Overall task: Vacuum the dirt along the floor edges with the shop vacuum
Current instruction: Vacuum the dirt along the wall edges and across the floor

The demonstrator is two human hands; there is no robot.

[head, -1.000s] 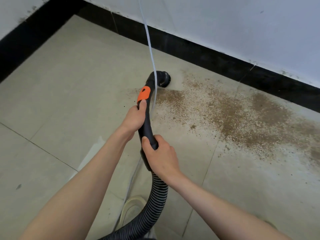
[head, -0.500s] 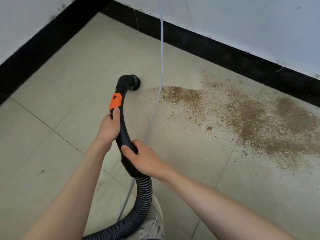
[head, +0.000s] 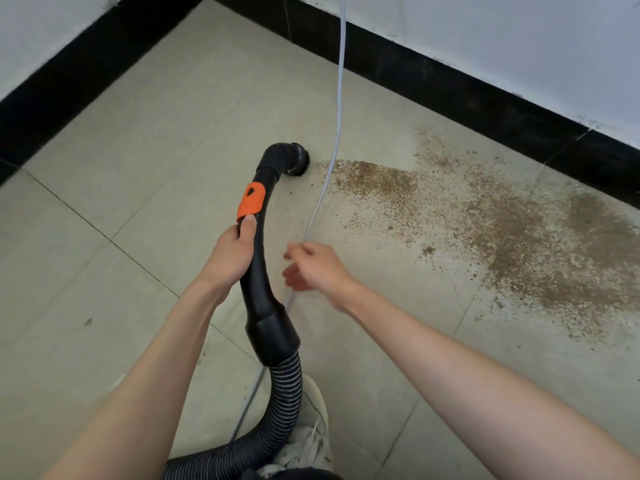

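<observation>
Colours of floor edge and vacuum

A black wand (head: 258,268) with an orange slider (head: 251,201) and black-and-grey ribbed hose (head: 282,407) is seen; brown dirt (head: 502,230) is speckled toward three o'clock over beige tiles (head: 166,126), bordered by black skirting (head: 450,88).

The right grip (head: 313,266) is motion-blurred, its fingers hard to tell apart. Below it, the ribbed hose (head: 277,407) and a shoe (head: 311,441) run off the bottom edge.
</observation>
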